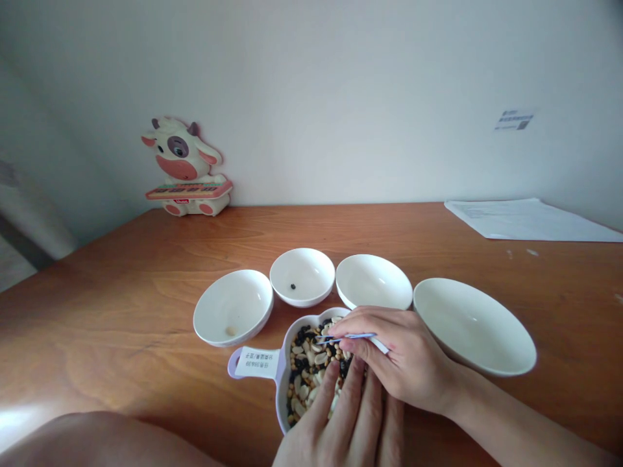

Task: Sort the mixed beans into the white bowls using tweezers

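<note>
Closed around a pair of light-blue tweezers (359,336), my right hand (403,353) reaches over a lilac-rimmed dish with a handle (281,397). The tweezer tips touch or hover just over the mixed nuts and beans (311,363); whether they grip a piece I cannot tell. The mix has pale peanut halves, black beans and small yellowish ones. My left hand (348,421) lies with fingers stretched out over the dish's near right part, hiding some of it. A white label (257,363) sits on the dish's handle.
Four white bowls curve behind the dish: the left bowl (207,318) holds a pale piece, the second bowl (302,266) a black bean, then a third bowl (372,272) and a wider bowl (474,321). A cow toy (187,168) and paper sheets (530,219) stand farther back.
</note>
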Tool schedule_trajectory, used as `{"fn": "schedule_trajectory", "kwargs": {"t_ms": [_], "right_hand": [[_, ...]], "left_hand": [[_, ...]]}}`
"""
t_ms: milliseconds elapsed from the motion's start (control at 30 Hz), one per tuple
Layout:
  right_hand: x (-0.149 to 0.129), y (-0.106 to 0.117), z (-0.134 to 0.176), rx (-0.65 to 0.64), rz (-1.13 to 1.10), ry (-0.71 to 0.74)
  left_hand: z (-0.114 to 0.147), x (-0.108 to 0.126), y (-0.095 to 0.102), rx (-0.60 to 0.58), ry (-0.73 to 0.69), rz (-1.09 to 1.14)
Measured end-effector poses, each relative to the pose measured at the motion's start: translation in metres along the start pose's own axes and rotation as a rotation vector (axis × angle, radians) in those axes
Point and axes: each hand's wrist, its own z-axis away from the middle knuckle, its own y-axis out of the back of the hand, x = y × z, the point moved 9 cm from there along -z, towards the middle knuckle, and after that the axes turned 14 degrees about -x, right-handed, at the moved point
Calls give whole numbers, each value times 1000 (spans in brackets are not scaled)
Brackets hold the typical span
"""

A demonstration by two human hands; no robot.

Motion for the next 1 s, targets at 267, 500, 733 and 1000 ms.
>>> {"fn": "schedule_trajectory", "kwargs": {"t_ms": [267,500,733,1000], "right_hand": [[-3,-2,0,-15,48,3],[-6,-3,-1,3,34,42],[-2,0,0,17,38,-7],[-8,4,0,49,58,18]], "left_hand": [[-1,3,-5,-28,-2,8],[-3,0,-1,3,41,51],[-4,0,-1,22,1,25],[-5,2,-4,-30,-10,35]]}}
